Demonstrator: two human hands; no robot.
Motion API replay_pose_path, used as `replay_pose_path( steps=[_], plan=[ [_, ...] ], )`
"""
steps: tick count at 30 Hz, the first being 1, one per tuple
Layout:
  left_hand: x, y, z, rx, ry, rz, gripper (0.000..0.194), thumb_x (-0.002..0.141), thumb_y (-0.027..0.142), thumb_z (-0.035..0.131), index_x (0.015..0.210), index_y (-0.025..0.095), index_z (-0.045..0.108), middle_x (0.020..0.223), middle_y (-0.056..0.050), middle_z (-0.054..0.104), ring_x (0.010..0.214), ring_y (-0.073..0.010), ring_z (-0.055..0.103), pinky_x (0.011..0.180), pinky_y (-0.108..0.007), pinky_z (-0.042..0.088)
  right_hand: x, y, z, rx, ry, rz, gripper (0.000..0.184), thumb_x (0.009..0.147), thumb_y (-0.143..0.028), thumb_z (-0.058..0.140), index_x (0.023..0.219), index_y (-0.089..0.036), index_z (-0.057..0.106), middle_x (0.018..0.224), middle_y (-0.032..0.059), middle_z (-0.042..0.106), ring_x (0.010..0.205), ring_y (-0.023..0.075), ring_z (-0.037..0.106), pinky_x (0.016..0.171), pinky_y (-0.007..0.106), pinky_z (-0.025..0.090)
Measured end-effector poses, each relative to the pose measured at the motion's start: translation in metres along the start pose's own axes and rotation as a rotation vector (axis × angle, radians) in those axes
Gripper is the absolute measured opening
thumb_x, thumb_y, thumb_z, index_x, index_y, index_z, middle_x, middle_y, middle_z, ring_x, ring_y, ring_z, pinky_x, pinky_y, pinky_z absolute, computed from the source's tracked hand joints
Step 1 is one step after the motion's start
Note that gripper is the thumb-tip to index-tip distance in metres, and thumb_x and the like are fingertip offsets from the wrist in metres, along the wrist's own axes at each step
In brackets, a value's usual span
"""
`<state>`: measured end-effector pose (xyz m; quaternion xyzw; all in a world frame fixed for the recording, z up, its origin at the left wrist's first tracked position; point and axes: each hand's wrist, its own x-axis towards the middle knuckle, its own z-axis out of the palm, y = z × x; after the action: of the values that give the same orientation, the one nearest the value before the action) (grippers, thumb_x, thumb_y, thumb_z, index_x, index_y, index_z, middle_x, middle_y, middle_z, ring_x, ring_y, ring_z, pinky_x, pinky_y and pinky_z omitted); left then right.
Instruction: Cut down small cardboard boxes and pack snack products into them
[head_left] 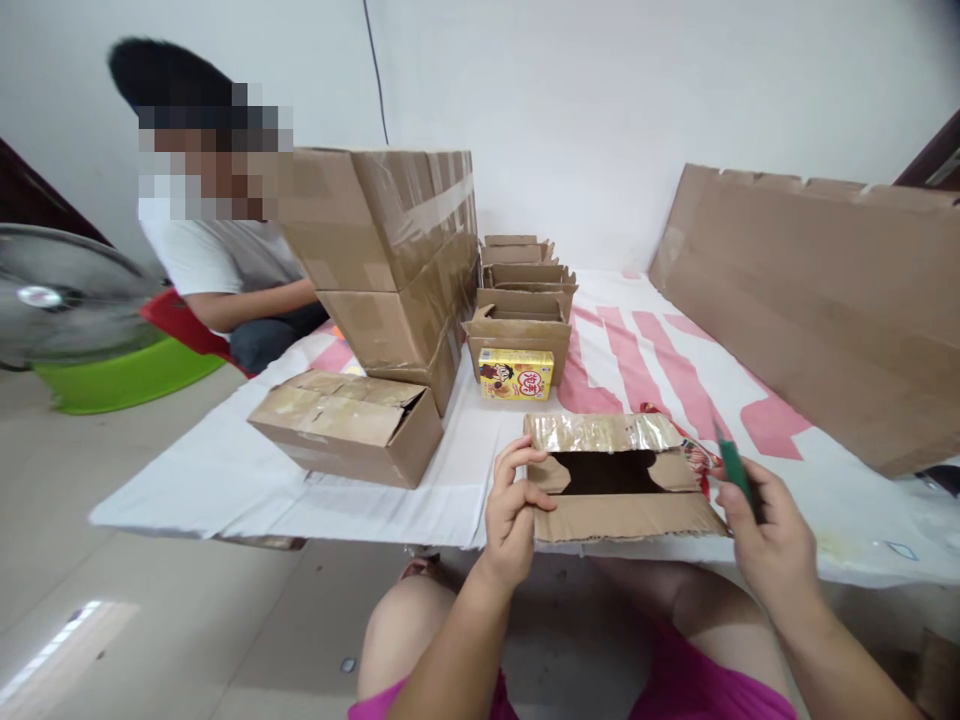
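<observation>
A small cardboard box (630, 520) lies before me at the table's front edge, its top flaps parted over a dark gap. Strips of shiny tape cling to its far flap. My left hand (514, 510) grips the box's left end, fingers bent over the edge. In my right hand (772, 530) is a green-handled utility knife (735, 468), blade pointing up and away, just off the box's right end. Behind that end lies a red printed wrapper (699, 460), partly hidden. Beyond the box stands a yellow snack box (516, 375).
Taped cartons (401, 325) are stacked at left centre, with a single carton (345, 425) in front. Several open boxes (521, 335) form a row behind the snack box. A large cardboard sheet (810, 300) leans at right. Another person (225, 260) sits at left near a fan (75, 300).
</observation>
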<state>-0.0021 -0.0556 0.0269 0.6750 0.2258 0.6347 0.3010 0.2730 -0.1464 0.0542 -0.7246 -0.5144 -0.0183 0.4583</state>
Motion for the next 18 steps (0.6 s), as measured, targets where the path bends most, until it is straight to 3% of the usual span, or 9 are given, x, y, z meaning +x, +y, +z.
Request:
replay_pose_path(
  steps=[5,8,11,15,18],
  plan=[
    [0.004,0.004,-0.005,0.075,-0.059,-0.048,0.037,0.097,0.036,0.039,0.075,0.021,0.064,0.115,-0.01,0.063,0.133,-0.0318,0.044,0.108,-0.057,0.039,0.0,-0.008,0.01,-0.002,-0.081,-0.053,0.05,0.084,-0.057,0.059,0.117,-0.02,0.063,0.118,0.0103,0.068,0.112,0.0281,0.063,0.097,0.044,0.049],
    [0.008,0.006,-0.004,0.189,-0.119,-0.036,0.024,0.095,0.035,0.046,0.086,0.021,0.063,0.106,-0.01,0.064,0.127,-0.029,0.048,0.108,-0.054,0.04,0.003,-0.006,0.008,-0.017,-0.107,-0.09,0.048,0.082,-0.056,0.06,0.115,-0.022,0.064,0.117,0.0094,0.068,0.112,0.0274,0.063,0.096,0.043,0.05],
    [0.011,0.007,-0.003,0.289,-0.162,0.0,0.012,0.091,0.029,0.053,0.093,0.022,0.063,0.106,-0.009,0.064,0.125,-0.0282,0.049,0.108,-0.053,0.041,0.01,0.006,0.005,-0.042,-0.085,-0.001,0.052,0.082,-0.06,0.058,0.117,-0.022,0.064,0.117,0.0093,0.069,0.108,0.0276,0.064,0.094,0.043,0.051],
    [0.008,0.004,-0.004,0.379,-0.189,0.003,0.014,0.09,0.026,0.052,0.09,0.021,0.065,0.124,-0.012,0.058,0.137,-0.0317,0.039,0.109,-0.055,0.038,0.02,0.03,0.002,-0.129,-0.052,0.161,0.058,0.079,-0.062,0.056,0.119,-0.021,0.063,0.116,0.0108,0.07,0.106,0.0298,0.065,0.093,0.045,0.051],
    [0.006,0.002,-0.005,0.412,-0.228,-0.008,0.017,0.089,0.024,0.051,0.095,0.021,0.066,0.149,-0.012,0.042,0.149,-0.0357,0.021,0.113,-0.061,0.031,0.021,0.036,-0.001,-0.14,-0.077,0.13,0.058,0.081,-0.062,0.054,0.123,-0.022,0.062,0.119,0.0103,0.069,0.108,0.0287,0.065,0.093,0.043,0.051]
  ],
)
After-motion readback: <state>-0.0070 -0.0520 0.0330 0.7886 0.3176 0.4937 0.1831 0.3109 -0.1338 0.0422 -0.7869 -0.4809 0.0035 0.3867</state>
